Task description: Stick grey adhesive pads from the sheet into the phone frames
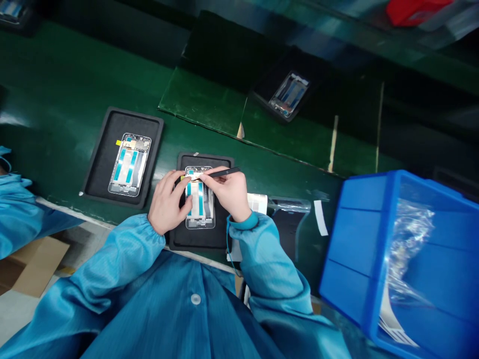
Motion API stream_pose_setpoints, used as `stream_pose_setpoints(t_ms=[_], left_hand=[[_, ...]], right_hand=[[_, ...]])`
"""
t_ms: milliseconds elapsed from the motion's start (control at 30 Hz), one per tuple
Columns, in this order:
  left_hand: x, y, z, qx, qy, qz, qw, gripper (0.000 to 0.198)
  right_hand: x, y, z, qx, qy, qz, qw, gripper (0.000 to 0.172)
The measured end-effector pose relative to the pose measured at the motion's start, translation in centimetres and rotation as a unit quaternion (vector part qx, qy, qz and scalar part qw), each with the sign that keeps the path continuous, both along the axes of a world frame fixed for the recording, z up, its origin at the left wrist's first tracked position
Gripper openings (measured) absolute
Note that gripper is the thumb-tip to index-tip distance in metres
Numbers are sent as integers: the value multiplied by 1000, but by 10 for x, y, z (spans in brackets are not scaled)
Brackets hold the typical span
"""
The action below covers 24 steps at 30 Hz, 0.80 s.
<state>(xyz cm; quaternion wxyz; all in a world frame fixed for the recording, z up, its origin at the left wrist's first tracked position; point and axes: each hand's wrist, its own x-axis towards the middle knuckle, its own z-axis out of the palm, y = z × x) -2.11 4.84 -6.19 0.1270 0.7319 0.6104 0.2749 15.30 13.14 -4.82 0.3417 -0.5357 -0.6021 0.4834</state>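
Note:
An opened phone, its inner parts and blue strips showing, lies in a black tray in front of me. My left hand rests over its left side, thumb and fingers apart. The index fingertip touches near the upper left edge, by a small yellow tab. Between the thumb and fingers of my right hand are slim black tweezers, held like a pen. Their tip points at the upper part of the phone, where the fingers partly hide it.
Left of me, a second opened phone lies in another black tray. A third phone sits farther back. A blue bin with clear plastic stands right. A white strip lies on the green table. Another person's sleeve shows left.

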Motion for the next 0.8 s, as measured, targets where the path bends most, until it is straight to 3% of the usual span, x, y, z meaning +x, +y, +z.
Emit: stream_pose_setpoints(t_ms=[233,400,633,700,800], left_hand=[[-1,-1,0,-11,30,-14,999,41],[2,-3,8,-36,112,-22,993,44],[11,-3,20,-34,215,-26,976,42],[7,-1,21,-30,195,-15,980,41],[-1,-5,21,-15,116,72,990,48]], right_hand=[[1,0,-1,10,-6,8,1000,27],[1,0,-2,5,-5,9,1000,22],[15,-10,7,28,80,-119,989,21],[25,-20,10,34,89,-149,984,23],[42,-44,12,26,91,-183,979,24]])
